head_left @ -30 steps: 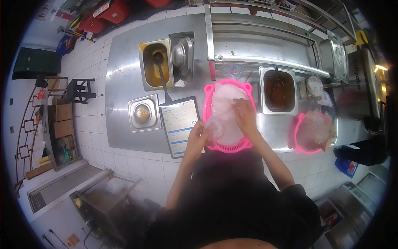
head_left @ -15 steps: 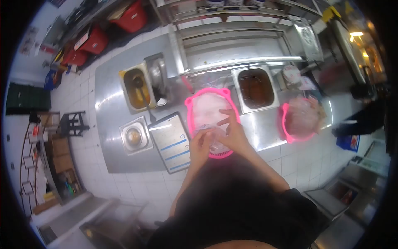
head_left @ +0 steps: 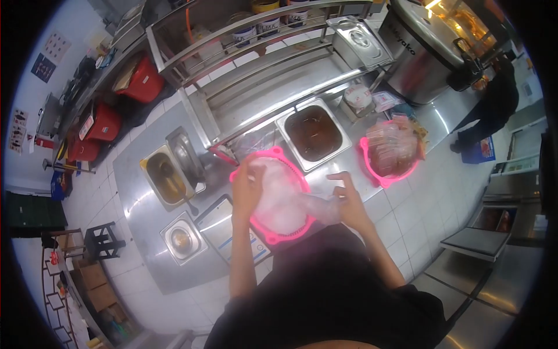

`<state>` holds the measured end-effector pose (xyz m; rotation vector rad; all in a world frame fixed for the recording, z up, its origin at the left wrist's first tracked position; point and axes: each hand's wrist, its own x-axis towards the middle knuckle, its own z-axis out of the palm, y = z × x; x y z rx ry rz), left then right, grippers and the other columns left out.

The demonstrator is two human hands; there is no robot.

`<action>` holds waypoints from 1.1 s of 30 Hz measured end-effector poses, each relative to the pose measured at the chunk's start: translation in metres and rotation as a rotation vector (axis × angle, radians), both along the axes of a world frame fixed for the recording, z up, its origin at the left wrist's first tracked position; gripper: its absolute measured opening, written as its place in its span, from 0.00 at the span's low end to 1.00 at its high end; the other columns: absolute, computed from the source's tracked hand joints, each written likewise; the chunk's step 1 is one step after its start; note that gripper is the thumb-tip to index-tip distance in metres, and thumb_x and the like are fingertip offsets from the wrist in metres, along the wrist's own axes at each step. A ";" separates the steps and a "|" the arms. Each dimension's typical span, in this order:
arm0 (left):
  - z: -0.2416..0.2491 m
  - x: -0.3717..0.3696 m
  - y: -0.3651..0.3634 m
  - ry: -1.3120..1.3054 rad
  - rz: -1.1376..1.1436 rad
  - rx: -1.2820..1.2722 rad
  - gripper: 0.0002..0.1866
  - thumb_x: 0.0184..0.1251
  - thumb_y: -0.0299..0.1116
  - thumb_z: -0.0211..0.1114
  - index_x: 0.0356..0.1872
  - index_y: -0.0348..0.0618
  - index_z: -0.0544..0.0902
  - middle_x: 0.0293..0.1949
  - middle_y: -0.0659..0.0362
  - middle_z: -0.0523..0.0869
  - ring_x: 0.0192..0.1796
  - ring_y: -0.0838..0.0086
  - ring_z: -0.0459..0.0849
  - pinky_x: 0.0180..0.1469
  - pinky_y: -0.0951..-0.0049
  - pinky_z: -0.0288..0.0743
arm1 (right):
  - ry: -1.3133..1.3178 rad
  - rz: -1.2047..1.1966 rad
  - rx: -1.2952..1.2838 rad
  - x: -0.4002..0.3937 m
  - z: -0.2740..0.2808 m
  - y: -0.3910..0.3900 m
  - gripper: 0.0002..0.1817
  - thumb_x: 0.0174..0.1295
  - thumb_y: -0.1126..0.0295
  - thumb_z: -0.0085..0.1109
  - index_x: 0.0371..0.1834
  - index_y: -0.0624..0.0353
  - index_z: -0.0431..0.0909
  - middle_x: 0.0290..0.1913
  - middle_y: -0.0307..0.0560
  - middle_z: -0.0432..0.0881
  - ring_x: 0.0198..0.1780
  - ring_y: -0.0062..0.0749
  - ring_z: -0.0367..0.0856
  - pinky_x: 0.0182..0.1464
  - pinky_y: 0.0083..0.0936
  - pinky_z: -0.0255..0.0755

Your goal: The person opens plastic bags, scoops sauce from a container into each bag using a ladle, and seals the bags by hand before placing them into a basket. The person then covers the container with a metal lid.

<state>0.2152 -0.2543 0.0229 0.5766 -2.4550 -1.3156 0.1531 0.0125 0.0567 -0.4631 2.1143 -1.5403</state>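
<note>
A pink-rimmed basket point(head_left: 303, 179) holds white, see-through plastic bags point(head_left: 279, 203). Over its left side is my left hand point(head_left: 247, 189), fingers bent and drawn together. Whatever lies between those fingertips is too blurred to make out. Off the basket's right side, my right hand point(head_left: 351, 203) pinches a clear plastic bag point(head_left: 324, 208) between thumb and fingers, with the index finger stretched out. The bag hangs leftward over the basket's rim.
A steel pan of brown liquid point(head_left: 315, 132) sits behind the basket. Another pink basket point(head_left: 367, 157) with filled bags stands right. At left are a yellowish pan with a ladle point(head_left: 165, 174), a small steel tray point(head_left: 182, 238) and a flat board point(head_left: 221, 218). A person's dark-clothed leg point(head_left: 488, 107) shows far right.
My hands have moved apart, the left one to the basket's left side and the right one rightward with the plastic bag. The camera view has turned and shifted.
</note>
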 end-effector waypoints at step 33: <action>-0.024 -0.038 0.096 0.486 1.051 0.117 0.06 0.76 0.30 0.52 0.45 0.39 0.69 0.44 0.61 0.73 0.49 0.76 0.72 0.51 0.76 0.70 | 0.775 0.764 0.516 -0.438 -0.080 0.154 0.39 0.43 0.68 0.70 0.65 0.51 0.68 0.72 0.42 0.65 0.75 0.51 0.55 0.67 0.45 0.66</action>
